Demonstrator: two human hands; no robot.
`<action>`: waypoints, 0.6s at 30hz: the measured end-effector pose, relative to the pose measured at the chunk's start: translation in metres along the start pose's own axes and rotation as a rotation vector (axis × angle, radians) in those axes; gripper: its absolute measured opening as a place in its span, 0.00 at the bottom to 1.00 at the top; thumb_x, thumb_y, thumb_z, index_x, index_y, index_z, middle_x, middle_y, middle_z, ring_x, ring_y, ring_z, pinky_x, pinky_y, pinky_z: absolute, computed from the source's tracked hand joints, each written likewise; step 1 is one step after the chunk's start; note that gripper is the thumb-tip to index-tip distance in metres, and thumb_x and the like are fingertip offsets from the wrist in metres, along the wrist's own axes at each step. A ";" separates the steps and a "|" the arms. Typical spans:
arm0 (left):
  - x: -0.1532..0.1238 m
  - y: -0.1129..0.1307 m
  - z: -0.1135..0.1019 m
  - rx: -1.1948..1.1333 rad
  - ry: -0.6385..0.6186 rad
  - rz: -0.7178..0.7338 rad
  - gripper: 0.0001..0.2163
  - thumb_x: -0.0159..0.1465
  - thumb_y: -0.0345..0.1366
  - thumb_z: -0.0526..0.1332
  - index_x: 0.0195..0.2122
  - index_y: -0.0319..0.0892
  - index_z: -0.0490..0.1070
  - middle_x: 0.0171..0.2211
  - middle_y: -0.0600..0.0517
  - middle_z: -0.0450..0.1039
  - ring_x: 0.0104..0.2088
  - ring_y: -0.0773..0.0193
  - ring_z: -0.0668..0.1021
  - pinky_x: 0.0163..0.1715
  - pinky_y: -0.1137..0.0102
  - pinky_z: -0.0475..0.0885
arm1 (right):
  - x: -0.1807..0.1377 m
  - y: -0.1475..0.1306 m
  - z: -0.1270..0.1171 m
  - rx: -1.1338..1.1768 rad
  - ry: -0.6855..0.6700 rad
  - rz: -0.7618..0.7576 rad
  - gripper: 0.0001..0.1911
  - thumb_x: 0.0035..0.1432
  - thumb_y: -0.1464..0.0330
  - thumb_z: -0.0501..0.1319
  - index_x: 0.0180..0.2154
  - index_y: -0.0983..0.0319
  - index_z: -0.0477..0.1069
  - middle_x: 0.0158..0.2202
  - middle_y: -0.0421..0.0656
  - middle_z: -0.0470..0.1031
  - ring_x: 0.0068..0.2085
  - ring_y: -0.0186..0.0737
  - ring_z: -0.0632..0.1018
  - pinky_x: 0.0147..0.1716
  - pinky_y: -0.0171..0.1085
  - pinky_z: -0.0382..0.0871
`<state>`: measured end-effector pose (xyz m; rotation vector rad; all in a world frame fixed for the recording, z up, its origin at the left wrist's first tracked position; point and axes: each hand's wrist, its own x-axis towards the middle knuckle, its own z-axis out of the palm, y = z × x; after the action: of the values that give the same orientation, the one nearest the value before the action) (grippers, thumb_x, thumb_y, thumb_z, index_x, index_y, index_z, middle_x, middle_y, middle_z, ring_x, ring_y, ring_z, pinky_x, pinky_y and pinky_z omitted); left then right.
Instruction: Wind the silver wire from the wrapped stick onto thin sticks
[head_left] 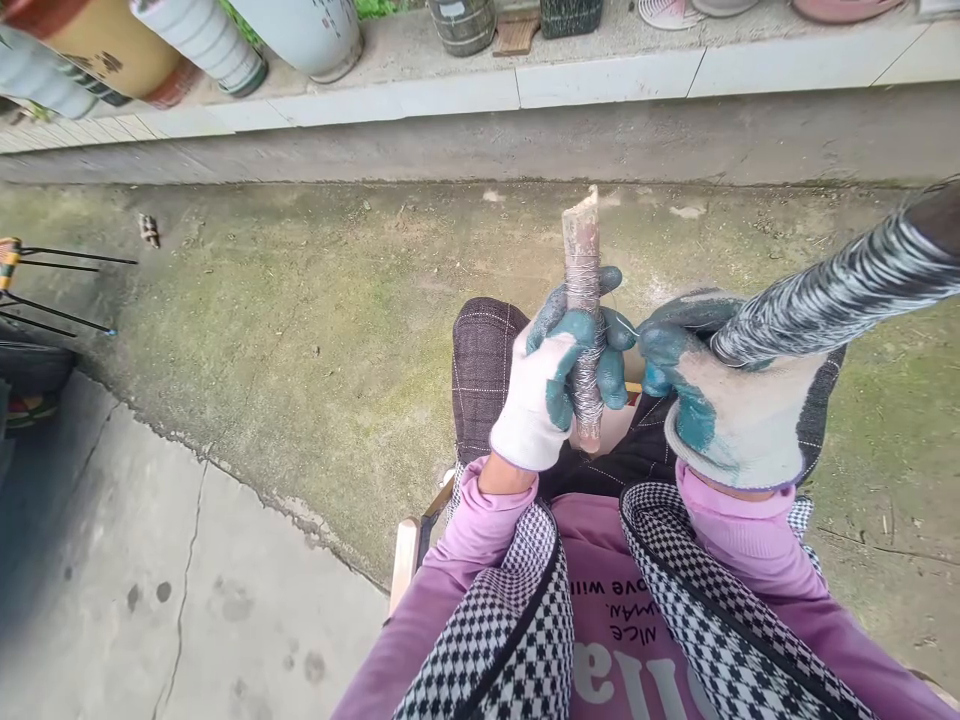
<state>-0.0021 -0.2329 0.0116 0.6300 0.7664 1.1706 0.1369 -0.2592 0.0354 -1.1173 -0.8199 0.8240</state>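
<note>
My left hand [559, 385], in a white glove with teal fingers, is wrapped round a short stick wound with thin grey wire [583, 290], held upright over my lap. My right hand [720, 395], in the same kind of glove, grips a long rod wrapped in wire [832, 300] that runs up and off to the right. A thin strand of wire [628, 326] passes between the two hands. I am seated, with checked trousers under the hands.
Mossy concrete ground [315, 330] lies ahead, with a cracked smooth slab [150, 580] at lower left. A raised kerb [525, 90] at the back carries pots [300, 35] and containers. Dark thin rods [60, 290] stick out at the left edge. A wooden seat corner [409, 555] shows beneath me.
</note>
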 end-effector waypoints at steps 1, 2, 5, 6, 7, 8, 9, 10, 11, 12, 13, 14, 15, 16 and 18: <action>0.000 0.001 -0.002 -0.047 -0.029 -0.018 0.38 0.73 0.58 0.83 0.79 0.49 0.80 0.33 0.59 0.82 0.17 0.71 0.69 0.16 0.74 0.66 | 0.001 0.005 -0.005 0.010 0.012 -0.009 0.17 0.59 0.61 0.91 0.29 0.52 0.85 0.31 0.39 0.84 0.32 0.47 0.87 0.32 0.46 0.88; 0.000 0.003 -0.004 -0.091 -0.052 -0.048 0.37 0.75 0.57 0.81 0.81 0.50 0.79 0.33 0.59 0.81 0.16 0.72 0.67 0.15 0.74 0.65 | 0.003 0.010 -0.010 0.012 0.009 -0.015 0.17 0.59 0.59 0.91 0.30 0.52 0.85 0.31 0.39 0.84 0.32 0.47 0.86 0.30 0.44 0.86; 0.000 0.011 -0.006 -0.219 -0.074 -0.158 0.29 0.86 0.54 0.70 0.84 0.54 0.75 0.30 0.61 0.74 0.15 0.72 0.63 0.14 0.76 0.61 | 0.014 0.026 -0.026 0.063 -0.025 0.021 0.23 0.60 0.52 0.91 0.32 0.51 0.82 0.29 0.37 0.79 0.24 0.41 0.76 0.20 0.42 0.75; 0.001 0.015 -0.006 -0.265 -0.057 -0.184 0.27 0.89 0.54 0.66 0.84 0.54 0.75 0.30 0.61 0.72 0.15 0.72 0.61 0.13 0.76 0.60 | 0.019 0.030 -0.030 0.080 -0.030 0.038 0.25 0.60 0.51 0.91 0.32 0.52 0.80 0.28 0.37 0.76 0.23 0.40 0.73 0.18 0.41 0.72; 0.003 0.018 -0.007 -0.306 -0.024 -0.201 0.26 0.91 0.55 0.63 0.84 0.55 0.75 0.29 0.61 0.69 0.16 0.72 0.60 0.13 0.77 0.59 | 0.025 0.034 -0.033 0.089 -0.021 0.051 0.26 0.61 0.51 0.91 0.31 0.52 0.78 0.26 0.36 0.74 0.21 0.38 0.69 0.18 0.41 0.69; 0.005 0.021 -0.007 -0.337 0.022 -0.213 0.26 0.92 0.57 0.61 0.83 0.55 0.76 0.29 0.61 0.67 0.16 0.72 0.59 0.13 0.77 0.58 | 0.032 0.037 -0.036 0.088 0.002 0.062 0.26 0.62 0.52 0.90 0.31 0.53 0.76 0.25 0.35 0.71 0.21 0.36 0.67 0.18 0.41 0.67; 0.008 0.022 -0.009 -0.357 0.074 -0.221 0.26 0.91 0.60 0.61 0.82 0.54 0.77 0.29 0.62 0.65 0.16 0.72 0.58 0.13 0.77 0.57 | 0.039 0.039 -0.038 0.078 0.035 0.072 0.26 0.63 0.53 0.90 0.31 0.53 0.75 0.25 0.35 0.70 0.21 0.35 0.65 0.18 0.40 0.66; 0.012 0.022 -0.010 -0.365 0.125 -0.231 0.27 0.90 0.63 0.63 0.80 0.54 0.79 0.29 0.62 0.64 0.17 0.71 0.59 0.13 0.76 0.57 | 0.046 0.042 -0.041 0.064 0.075 0.080 0.26 0.64 0.55 0.89 0.31 0.54 0.75 0.25 0.35 0.69 0.21 0.34 0.64 0.19 0.40 0.65; 0.015 0.021 -0.012 -0.364 0.167 -0.246 0.28 0.89 0.66 0.65 0.78 0.54 0.80 0.29 0.62 0.63 0.17 0.71 0.59 0.13 0.76 0.58 | 0.052 0.045 -0.043 0.049 0.109 0.088 0.25 0.64 0.56 0.88 0.31 0.55 0.74 0.25 0.35 0.68 0.21 0.34 0.63 0.19 0.40 0.65; 0.019 0.019 -0.014 -0.360 0.198 -0.263 0.29 0.87 0.67 0.68 0.77 0.53 0.81 0.29 0.62 0.63 0.17 0.71 0.60 0.14 0.76 0.59 | 0.058 0.048 -0.045 0.036 0.135 0.093 0.24 0.63 0.58 0.88 0.32 0.55 0.74 0.25 0.35 0.69 0.22 0.33 0.63 0.20 0.39 0.63; 0.022 0.015 -0.016 -0.357 0.217 -0.277 0.29 0.86 0.67 0.69 0.75 0.53 0.82 0.30 0.62 0.64 0.18 0.71 0.61 0.15 0.76 0.60 | 0.063 0.051 -0.047 0.027 0.151 0.098 0.24 0.61 0.59 0.88 0.32 0.55 0.74 0.26 0.35 0.69 0.22 0.33 0.63 0.20 0.38 0.62; 0.025 0.011 -0.018 -0.354 0.230 -0.285 0.29 0.86 0.67 0.70 0.74 0.53 0.83 0.30 0.61 0.65 0.18 0.71 0.62 0.15 0.75 0.62 | 0.067 0.055 -0.049 0.020 0.155 0.109 0.23 0.60 0.59 0.88 0.33 0.56 0.74 0.26 0.36 0.70 0.22 0.33 0.63 0.21 0.38 0.62; 0.028 0.008 -0.019 -0.351 0.238 -0.286 0.29 0.85 0.67 0.71 0.73 0.53 0.83 0.30 0.61 0.65 0.19 0.71 0.63 0.16 0.75 0.62 | 0.069 0.059 -0.050 0.019 0.154 0.122 0.23 0.59 0.59 0.88 0.33 0.56 0.74 0.26 0.36 0.70 0.23 0.33 0.64 0.21 0.38 0.64; 0.030 0.004 -0.020 -0.347 0.244 -0.281 0.28 0.85 0.66 0.72 0.73 0.53 0.83 0.29 0.62 0.65 0.19 0.71 0.64 0.16 0.75 0.62 | 0.070 0.062 -0.051 0.024 0.151 0.138 0.23 0.57 0.58 0.88 0.33 0.56 0.75 0.26 0.36 0.70 0.23 0.34 0.64 0.22 0.39 0.67; 0.034 -0.001 -0.022 -0.338 0.246 -0.262 0.26 0.84 0.65 0.73 0.71 0.53 0.84 0.29 0.62 0.65 0.19 0.71 0.64 0.17 0.75 0.63 | 0.072 0.068 -0.052 0.042 0.146 0.168 0.24 0.55 0.56 0.88 0.34 0.56 0.75 0.26 0.35 0.69 0.23 0.34 0.64 0.25 0.43 0.74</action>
<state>-0.0125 -0.2002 -0.0092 0.1009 0.8072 1.1116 0.2055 -0.2022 -0.0315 -1.2058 -0.5911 0.8835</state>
